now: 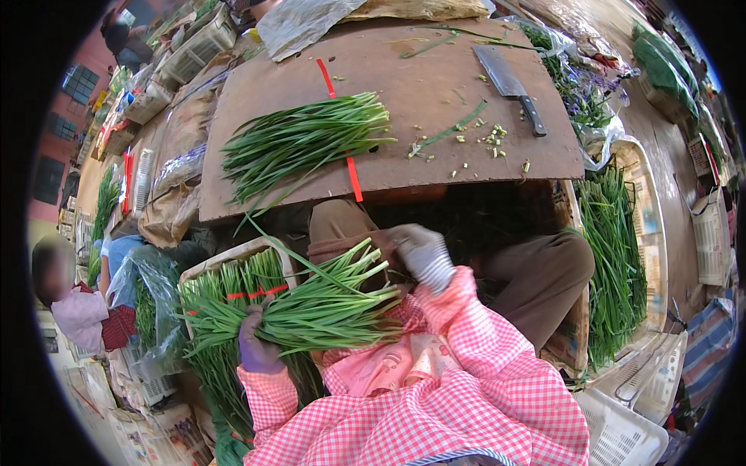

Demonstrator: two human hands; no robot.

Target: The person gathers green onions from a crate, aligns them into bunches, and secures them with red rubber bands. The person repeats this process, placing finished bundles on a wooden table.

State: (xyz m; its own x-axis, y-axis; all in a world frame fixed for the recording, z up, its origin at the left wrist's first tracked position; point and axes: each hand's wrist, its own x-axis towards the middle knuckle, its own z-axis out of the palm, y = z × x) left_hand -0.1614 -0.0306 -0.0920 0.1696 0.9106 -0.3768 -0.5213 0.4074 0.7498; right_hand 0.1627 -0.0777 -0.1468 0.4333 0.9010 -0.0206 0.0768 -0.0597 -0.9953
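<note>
My left hand (256, 341), in a purple glove, grips a loose bunch of garlic chives (326, 309) held over my lap, pale stem ends to the right. Blurred by motion, my right hand (422, 256) in a grey-and-white glove is above those stem ends; its fingers are unclear. Before me on a wooden board (419, 76) lies a second pile of chives (309, 137). A red strip (354, 177) runs beneath that pile and shows on both sides. A cleaver (507, 81) with a black handle rests at the board's right.
Left of my lap stands a crate (285, 259) of chives tied with red strips. At my right is a crate (653, 233) of loose chives. Stem trimmings (495, 135) are scattered on the board. Another person (81, 314) sits at far left beside a clear plastic bag (160, 303).
</note>
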